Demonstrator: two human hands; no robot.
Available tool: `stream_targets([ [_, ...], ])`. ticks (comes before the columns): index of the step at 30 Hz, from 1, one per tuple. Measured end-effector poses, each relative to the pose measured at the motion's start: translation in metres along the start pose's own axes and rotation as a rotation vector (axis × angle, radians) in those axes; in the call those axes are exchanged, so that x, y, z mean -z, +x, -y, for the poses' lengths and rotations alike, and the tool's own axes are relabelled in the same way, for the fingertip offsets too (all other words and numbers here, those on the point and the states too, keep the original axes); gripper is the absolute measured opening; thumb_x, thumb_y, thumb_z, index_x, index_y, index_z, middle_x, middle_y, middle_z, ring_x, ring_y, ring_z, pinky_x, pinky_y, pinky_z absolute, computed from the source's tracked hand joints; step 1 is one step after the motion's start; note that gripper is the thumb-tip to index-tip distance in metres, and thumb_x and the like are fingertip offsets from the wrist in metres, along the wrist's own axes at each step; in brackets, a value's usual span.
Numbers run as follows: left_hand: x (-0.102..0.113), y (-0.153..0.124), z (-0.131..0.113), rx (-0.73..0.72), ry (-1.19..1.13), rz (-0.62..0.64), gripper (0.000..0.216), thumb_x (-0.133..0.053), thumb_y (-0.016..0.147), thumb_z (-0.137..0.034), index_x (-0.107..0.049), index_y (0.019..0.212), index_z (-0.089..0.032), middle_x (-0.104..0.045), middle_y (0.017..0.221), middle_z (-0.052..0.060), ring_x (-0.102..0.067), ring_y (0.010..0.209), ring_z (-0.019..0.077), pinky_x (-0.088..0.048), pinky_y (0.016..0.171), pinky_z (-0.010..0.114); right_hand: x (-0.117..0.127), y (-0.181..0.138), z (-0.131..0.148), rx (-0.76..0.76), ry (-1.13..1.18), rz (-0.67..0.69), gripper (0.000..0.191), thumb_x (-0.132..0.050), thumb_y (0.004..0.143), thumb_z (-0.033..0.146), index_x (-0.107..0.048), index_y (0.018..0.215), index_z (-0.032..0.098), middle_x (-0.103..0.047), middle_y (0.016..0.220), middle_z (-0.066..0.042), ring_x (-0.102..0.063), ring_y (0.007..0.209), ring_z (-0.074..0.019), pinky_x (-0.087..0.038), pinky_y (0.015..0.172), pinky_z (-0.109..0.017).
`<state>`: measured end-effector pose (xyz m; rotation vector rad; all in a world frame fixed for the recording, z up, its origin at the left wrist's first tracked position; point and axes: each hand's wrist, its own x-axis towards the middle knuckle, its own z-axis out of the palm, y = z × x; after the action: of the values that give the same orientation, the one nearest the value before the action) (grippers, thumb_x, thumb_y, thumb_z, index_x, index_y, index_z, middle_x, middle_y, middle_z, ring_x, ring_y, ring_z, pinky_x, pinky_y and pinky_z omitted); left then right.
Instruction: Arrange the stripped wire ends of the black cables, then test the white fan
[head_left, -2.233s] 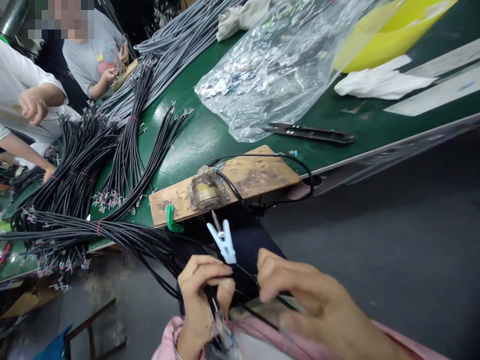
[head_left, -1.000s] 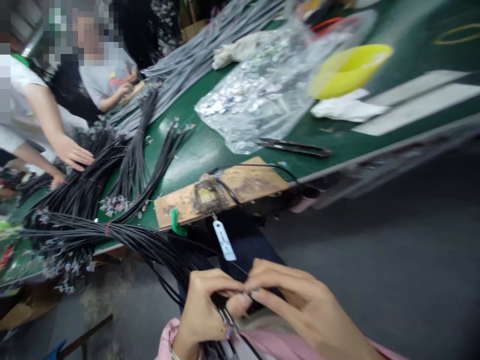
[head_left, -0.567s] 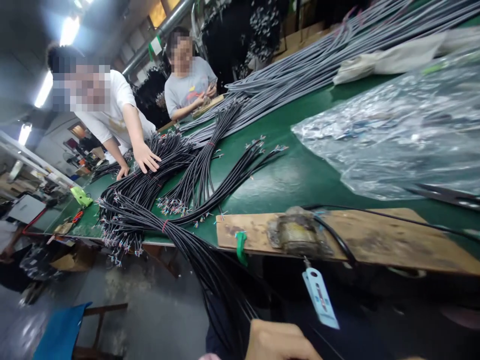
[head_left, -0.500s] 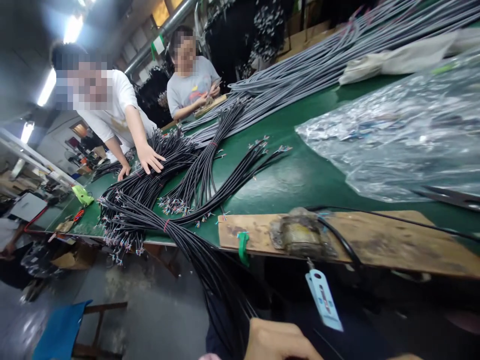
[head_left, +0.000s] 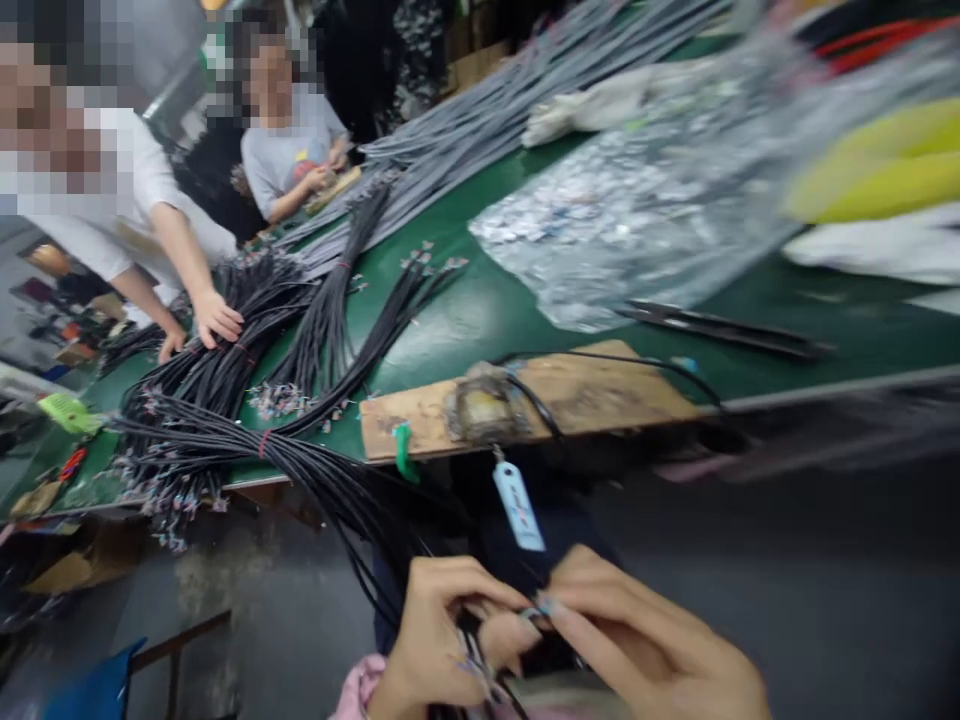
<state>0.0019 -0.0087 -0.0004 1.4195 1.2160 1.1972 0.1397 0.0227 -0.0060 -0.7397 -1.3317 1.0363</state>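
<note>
Caught by the head camera at the bottom edge of the frame: gripped a clutch of black cables (head_left: 341, 490) in the closed left hand (head_left: 439, 645), with the right hand (head_left: 645, 655) drawn to a pinch on the wire tips (head_left: 534, 607) where both sets of fingertips met. Worked below the near edge of the green table (head_left: 480, 320), with dark open floor to the right and the sagging bundle close on the left. Ran the bundle's long axis from a red band (head_left: 262, 442) at the table's left near edge, over that edge and down to the right into the left fist. Pointed the stripped ends on the table leftward, past the edge, and the held tips up and to the right. Kept just clear of a pale blue tag (head_left: 519, 507) hanging above the hands from a wooden board (head_left: 600, 395) that jutted over the table edge, beside a green clip (head_left: 403, 452). Left well apart, farther back, a plastic bag (head_left: 637, 220), dark snips (head_left: 720, 330), a blurred yellow bowl (head_left: 877, 165) and grey cables (head_left: 487, 120). Shared the table with a co-worker's hand (head_left: 217, 318), pressed flat on another black bundle at far left. Differed from half a second earlier by a camera dropped from the table and co-workers, bringing both hands into view where only the top of one had shown. Matched it in the co-worker's hand, kept on the same bundle.
</note>
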Motion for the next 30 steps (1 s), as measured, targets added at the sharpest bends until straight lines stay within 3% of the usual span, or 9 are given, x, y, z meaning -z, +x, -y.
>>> stream_targets([
  [4,0.004,0.000,-0.001,0.130,-0.015,-0.068,0.034,-0.066,0.082,-0.041,-0.070,0.070,-0.010,-0.050,0.055,-0.001,-0.040,0.032,0.0008,-0.027,0.031,0.011,0.002,0.006,0.005,0.101,-0.087,-0.117,0.021,-0.059,0.077,0.004,-0.064,0.068,0.022,-0.062,0.057,0.002,-0.056,0.050,-0.0114,-0.048,0.050,-0.020],
  [9,0.005,-0.001,-0.002,0.228,0.001,-0.080,0.039,-0.067,0.080,-0.046,-0.069,0.066,-0.010,-0.049,0.053,-0.001,-0.035,0.031,0.0006,-0.024,0.029,0.012,0.003,0.001,0.000,0.069,-0.116,-0.152,0.019,-0.059,0.079,0.005,-0.067,0.074,0.021,-0.066,0.063,0.001,-0.059,0.056,-0.0120,-0.050,0.054,-0.021],
  [17,0.004,-0.003,0.000,0.241,-0.005,-0.092,0.034,-0.068,0.080,-0.042,-0.069,0.068,-0.011,-0.050,0.055,-0.001,-0.035,0.034,0.0005,-0.025,0.032,0.012,0.004,-0.002,0.000,-0.024,-0.092,-0.022,0.016,-0.058,0.085,0.014,-0.071,0.080,0.021,-0.070,0.069,-0.002,-0.065,0.062,-0.0131,-0.054,0.058,-0.020],
  [21,0.000,-0.003,0.001,0.233,-0.039,-0.143,0.033,-0.072,0.076,-0.042,-0.065,0.065,-0.011,-0.049,0.056,-0.003,-0.045,0.034,0.0027,-0.034,0.033,0.012,0.004,-0.002,0.000,-0.104,-0.082,-0.008,0.013,-0.063,0.085,0.025,-0.072,0.078,0.020,-0.069,0.068,-0.004,-0.065,0.061,-0.0144,-0.055,0.056,-0.021],
  [26,-0.004,-0.005,0.003,0.136,-0.004,-0.153,0.034,-0.070,0.078,-0.043,-0.063,0.067,-0.011,-0.049,0.060,-0.002,-0.049,0.036,0.0035,-0.037,0.035,0.012,0.004,-0.006,-0.002,-0.274,0.103,0.052,0.028,-0.064,0.084,0.044,-0.075,0.078,0.019,-0.069,0.071,-0.007,-0.067,0.063,-0.0159,-0.057,0.056,-0.020],
  [30,-0.008,-0.008,0.011,0.081,0.106,-0.132,0.044,-0.065,0.080,-0.053,-0.065,0.070,-0.010,-0.050,0.060,0.001,-0.044,0.041,0.0037,-0.035,0.037,0.013,0.008,-0.011,-0.010,-0.363,0.092,0.028,0.032,-0.072,0.074,0.051,-0.077,0.080,0.020,-0.074,0.081,-0.010,-0.072,0.073,-0.0203,-0.060,0.063,-0.020],
])
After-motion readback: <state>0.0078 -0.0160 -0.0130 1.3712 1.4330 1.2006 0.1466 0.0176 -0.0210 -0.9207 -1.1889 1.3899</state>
